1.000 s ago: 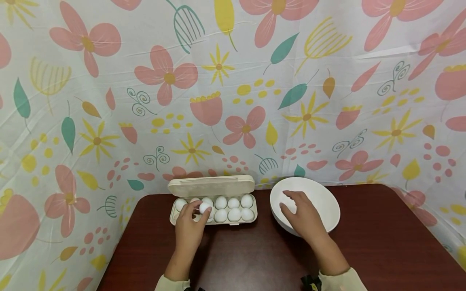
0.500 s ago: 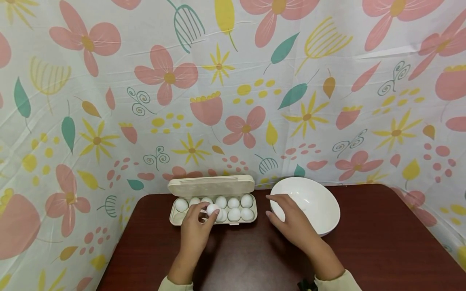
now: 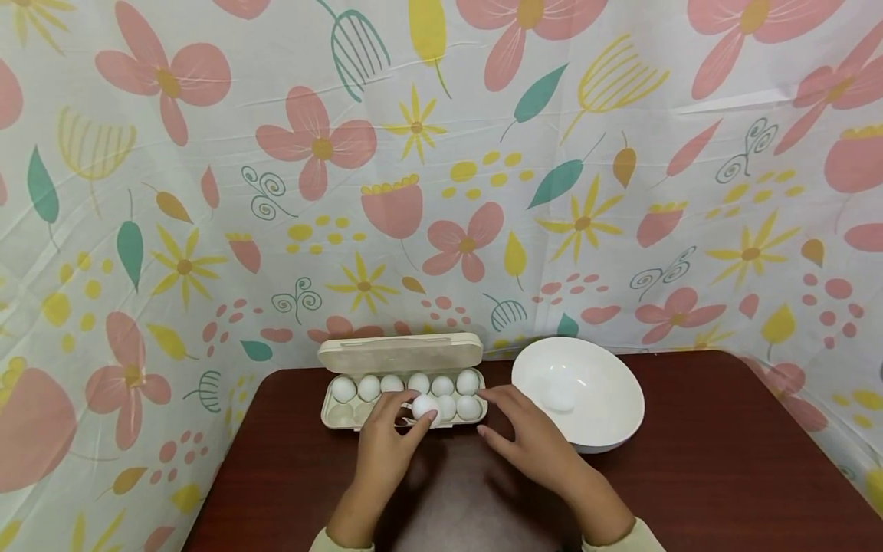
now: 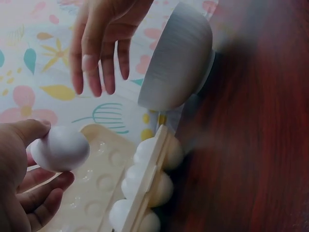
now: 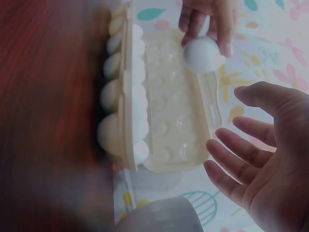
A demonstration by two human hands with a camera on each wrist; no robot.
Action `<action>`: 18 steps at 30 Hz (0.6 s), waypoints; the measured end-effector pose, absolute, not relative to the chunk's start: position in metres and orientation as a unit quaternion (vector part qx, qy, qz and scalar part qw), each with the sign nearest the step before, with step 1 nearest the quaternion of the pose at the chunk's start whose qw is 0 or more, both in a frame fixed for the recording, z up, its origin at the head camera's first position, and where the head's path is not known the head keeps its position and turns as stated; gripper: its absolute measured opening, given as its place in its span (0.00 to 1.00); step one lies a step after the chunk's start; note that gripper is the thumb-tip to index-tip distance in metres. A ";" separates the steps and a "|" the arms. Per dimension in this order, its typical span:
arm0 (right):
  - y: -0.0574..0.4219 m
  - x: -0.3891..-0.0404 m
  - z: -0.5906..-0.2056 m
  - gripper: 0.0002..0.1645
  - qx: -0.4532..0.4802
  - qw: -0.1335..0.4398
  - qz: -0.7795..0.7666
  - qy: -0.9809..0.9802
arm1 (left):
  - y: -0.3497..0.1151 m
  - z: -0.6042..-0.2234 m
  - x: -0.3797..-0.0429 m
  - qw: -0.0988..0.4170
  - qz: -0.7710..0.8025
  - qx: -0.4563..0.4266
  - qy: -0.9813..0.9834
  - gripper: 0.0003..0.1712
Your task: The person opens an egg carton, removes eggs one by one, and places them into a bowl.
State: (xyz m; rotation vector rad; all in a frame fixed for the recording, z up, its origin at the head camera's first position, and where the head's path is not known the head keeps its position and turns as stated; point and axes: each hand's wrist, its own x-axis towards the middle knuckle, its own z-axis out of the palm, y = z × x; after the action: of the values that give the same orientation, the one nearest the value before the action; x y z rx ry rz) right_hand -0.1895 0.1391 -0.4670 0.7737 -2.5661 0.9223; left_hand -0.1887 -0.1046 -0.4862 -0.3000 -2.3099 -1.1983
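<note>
My left hand (image 3: 386, 441) pinches a white egg (image 3: 424, 407) between thumb and fingers, above the front row of an open egg carton (image 3: 414, 356). In the left wrist view the same egg (image 4: 62, 149) is clear of the carton. Fingers spread and slightly bent, my right hand (image 3: 534, 445) hovers between the carton and a white bowl (image 3: 614, 383), holding nothing. The right wrist view shows this hand (image 5: 270, 159) facing the held egg (image 5: 202, 54), apart from it. One egg (image 3: 557, 395) lies inside the bowl.
Several white eggs (image 3: 369, 388) sit in the carton; two front-left cups (image 3: 341, 416) hold none. The carton's raised lid leans near the floral cloth (image 3: 441, 153) behind the dark wooden table (image 3: 462, 498).
My left hand has carried the egg rightward along the carton. My right hand has come left from over the bowl towards it, bringing the egg in the bowl into view.
</note>
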 end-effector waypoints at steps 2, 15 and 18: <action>0.136 -0.188 -0.469 0.31 0.275 0.153 0.318 -0.894 | -0.102 -0.488 -0.188 0.262 -0.438 -0.119 -0.852 0.21; 0.124 -0.183 -0.476 0.32 0.306 0.144 0.327 -0.883 | -0.089 -0.491 -0.181 0.239 -0.446 -0.158 -0.848 0.21; 0.123 -0.182 -0.476 0.32 0.310 0.142 0.329 -0.881 | -0.087 -0.492 -0.181 0.236 -0.447 -0.171 -0.846 0.21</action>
State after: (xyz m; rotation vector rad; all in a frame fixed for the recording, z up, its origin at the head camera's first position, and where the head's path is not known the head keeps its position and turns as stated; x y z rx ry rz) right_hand -0.1823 0.1229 -0.4760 0.8946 -2.5410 0.9491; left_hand -0.1809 -0.0871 -0.4915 -0.4678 -2.3199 -1.2263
